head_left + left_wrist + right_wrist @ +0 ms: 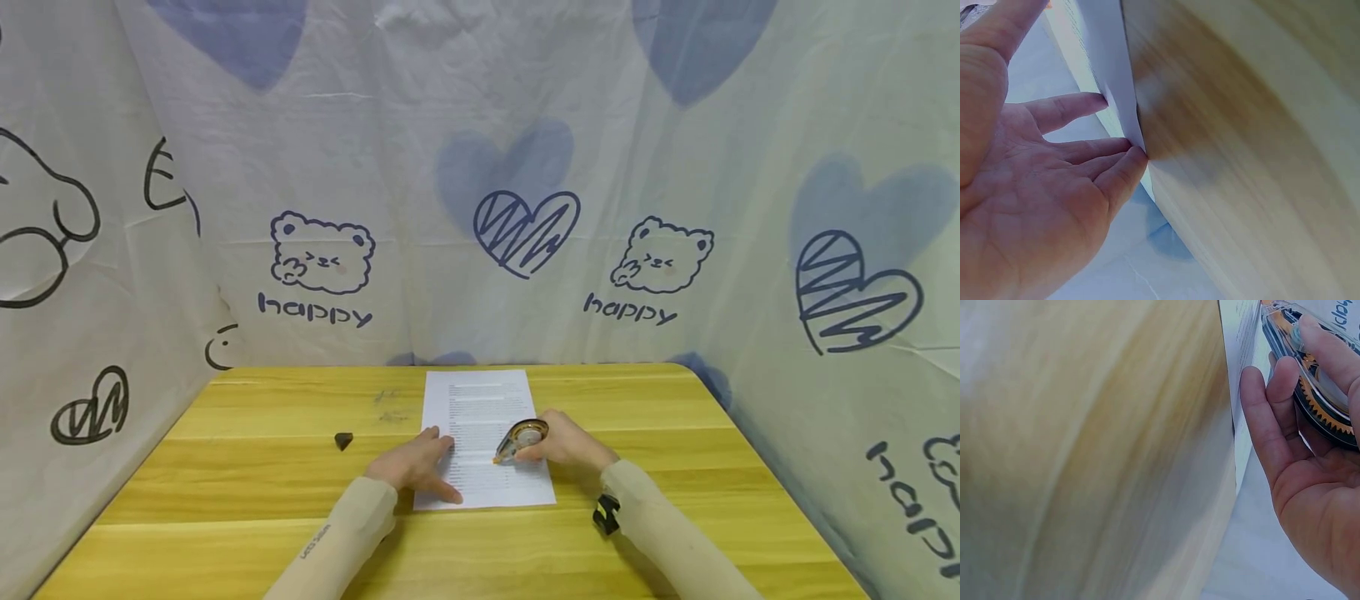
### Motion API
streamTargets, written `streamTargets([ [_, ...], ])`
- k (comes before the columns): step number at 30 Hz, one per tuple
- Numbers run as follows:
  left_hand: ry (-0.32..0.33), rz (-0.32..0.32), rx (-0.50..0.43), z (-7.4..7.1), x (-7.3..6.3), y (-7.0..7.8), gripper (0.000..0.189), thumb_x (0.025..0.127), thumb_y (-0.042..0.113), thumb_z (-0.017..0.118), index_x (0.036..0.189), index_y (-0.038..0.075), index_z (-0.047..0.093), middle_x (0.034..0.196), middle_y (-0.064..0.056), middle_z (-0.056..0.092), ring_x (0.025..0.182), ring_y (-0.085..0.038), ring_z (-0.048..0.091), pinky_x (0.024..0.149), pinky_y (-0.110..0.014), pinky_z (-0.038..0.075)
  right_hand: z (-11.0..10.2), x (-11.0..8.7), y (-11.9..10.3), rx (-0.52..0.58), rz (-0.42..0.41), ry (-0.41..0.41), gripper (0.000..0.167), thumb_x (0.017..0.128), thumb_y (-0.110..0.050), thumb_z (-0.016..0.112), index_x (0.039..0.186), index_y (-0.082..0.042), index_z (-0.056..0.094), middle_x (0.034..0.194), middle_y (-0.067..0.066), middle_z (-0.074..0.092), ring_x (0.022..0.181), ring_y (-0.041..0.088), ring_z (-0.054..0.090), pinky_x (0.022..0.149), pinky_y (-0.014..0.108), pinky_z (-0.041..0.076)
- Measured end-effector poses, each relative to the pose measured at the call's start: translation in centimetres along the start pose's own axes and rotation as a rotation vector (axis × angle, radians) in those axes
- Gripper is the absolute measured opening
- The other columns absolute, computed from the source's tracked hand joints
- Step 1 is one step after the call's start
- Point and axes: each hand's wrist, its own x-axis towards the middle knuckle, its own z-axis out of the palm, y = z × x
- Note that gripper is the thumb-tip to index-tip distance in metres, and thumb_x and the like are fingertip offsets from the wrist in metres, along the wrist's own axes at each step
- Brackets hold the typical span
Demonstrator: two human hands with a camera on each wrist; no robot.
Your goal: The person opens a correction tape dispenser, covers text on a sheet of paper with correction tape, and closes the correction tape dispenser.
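A printed sheet of paper [480,492] lies on the wooden table, with lines of text running down it. My left hand [416,465] rests at its left edge, fingers spread and fairly straight; in the left wrist view the fingertips [1138,153] touch the paper's edge. My right hand [561,443] grips a correction tape dispenser [525,433] between thumb and fingers. The dispenser has a clear case with orange gear wheels [1319,409], seen in the right wrist view. In the head view its orange tip points down-left over the lower text lines.
A small dark chip-like piece [343,440] lies on the table [262,483] left of the sheet. A black device [606,514] is at the right sleeve's cuff. White printed curtains [420,167] stand behind the table and along both sides.
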Motion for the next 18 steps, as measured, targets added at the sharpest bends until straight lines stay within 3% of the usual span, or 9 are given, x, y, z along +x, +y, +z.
streamTargets([
  [18, -0.006, 0.005, -0.016, 0.08, 0.26, -0.13, 0.097, 0.072, 0.048, 0.085, 0.148, 0.005, 0.042, 0.159, -0.022, 0.026, 0.148, -0.036, 0.026, 0.119, -0.051, 0.028, 0.05, 0.13, 0.31, 0.011, 0.023, -0.007, 0.023, 0.075, -0.026, 0.086, 0.08, -0.01, 0.071, 0.07, -0.002, 0.067, 0.059, 0.008, 0.047, 0.053, 0.023, 0.041],
])
